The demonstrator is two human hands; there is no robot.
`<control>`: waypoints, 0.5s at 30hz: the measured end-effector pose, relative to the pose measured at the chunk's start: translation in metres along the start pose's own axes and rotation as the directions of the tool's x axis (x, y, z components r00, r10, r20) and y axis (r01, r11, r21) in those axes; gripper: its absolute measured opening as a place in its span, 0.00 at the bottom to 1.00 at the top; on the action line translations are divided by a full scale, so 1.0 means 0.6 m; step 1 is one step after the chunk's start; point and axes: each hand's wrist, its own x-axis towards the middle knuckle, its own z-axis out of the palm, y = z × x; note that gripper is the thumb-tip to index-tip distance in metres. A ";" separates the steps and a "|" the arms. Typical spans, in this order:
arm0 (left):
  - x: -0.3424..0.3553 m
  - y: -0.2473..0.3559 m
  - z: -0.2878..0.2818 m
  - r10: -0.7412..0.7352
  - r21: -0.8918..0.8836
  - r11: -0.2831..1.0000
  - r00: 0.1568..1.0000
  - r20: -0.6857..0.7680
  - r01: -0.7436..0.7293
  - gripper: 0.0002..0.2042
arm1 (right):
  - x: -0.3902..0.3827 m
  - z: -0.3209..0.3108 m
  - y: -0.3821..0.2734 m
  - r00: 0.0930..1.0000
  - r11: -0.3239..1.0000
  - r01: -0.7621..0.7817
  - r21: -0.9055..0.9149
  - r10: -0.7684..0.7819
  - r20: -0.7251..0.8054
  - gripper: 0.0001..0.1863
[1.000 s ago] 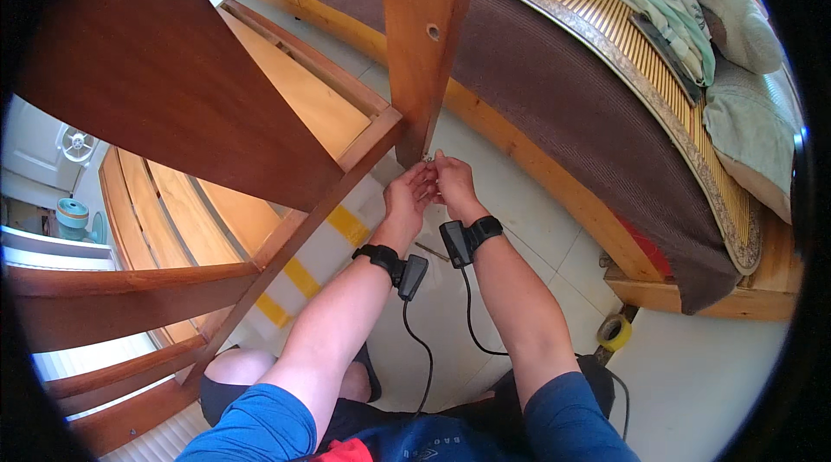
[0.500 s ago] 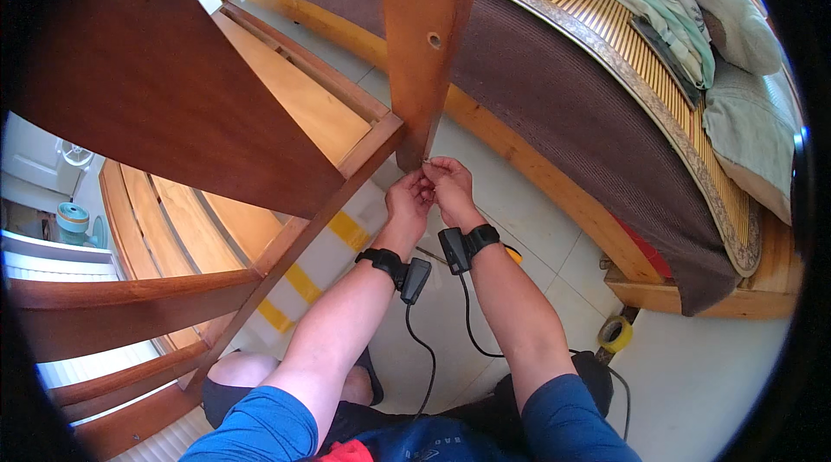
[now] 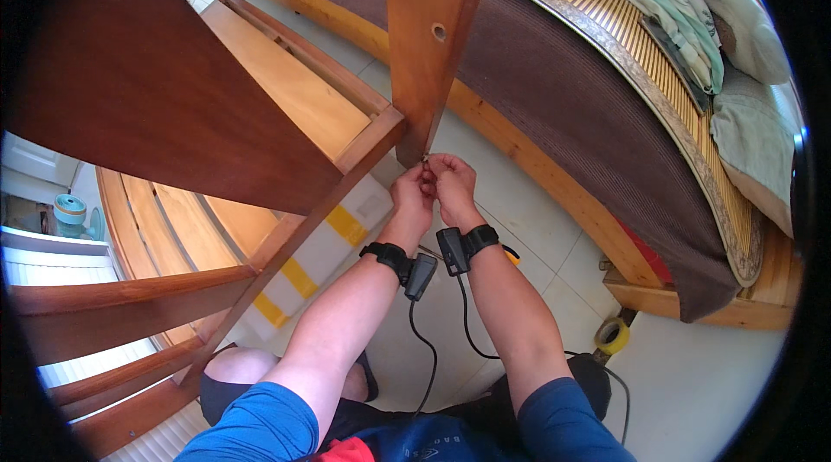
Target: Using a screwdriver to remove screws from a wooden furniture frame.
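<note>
At the lower end of a wooden upright post, where it meets the red-brown frame rail, both my hands are together. My left hand is closed, its fingertips against a tiny piece too small to make out. My right hand pinches at the same spot, its fingers overlapping the left ones. A thin rod lies on the floor below my wrists, and a yellow-and-black item is partly hidden behind my right wrist.
A bed with a bamboo mat and piled bedding runs along the right. A slatted wooden frame stands left, over padding with yellow tape. A yellow tape roll sits lower right; dark cables hang from my wrist devices.
My right hand has curled more tightly against the left at the foot of the post. Both hands have shifted slightly; the furniture has stayed in place.
</note>
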 end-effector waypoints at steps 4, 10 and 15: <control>-0.011 -0.012 0.036 0.008 -0.068 0.998 0.998 -0.067 -0.013 0.12 | -0.001 -0.010 -0.011 0.998 0.999 0.032 -0.005 -0.032 -0.056 0.09; -0.004 -0.008 0.022 0.034 -0.060 0.998 0.999 -0.005 -0.035 0.13 | 0.013 -0.011 0.008 0.989 0.988 0.145 -0.052 -0.146 -0.017 0.09; -0.006 -0.004 0.006 0.005 0.007 1.000 1.000 -0.007 -0.005 0.14 | 0.017 -0.015 0.017 0.999 0.995 0.033 -0.099 -0.035 -0.020 0.07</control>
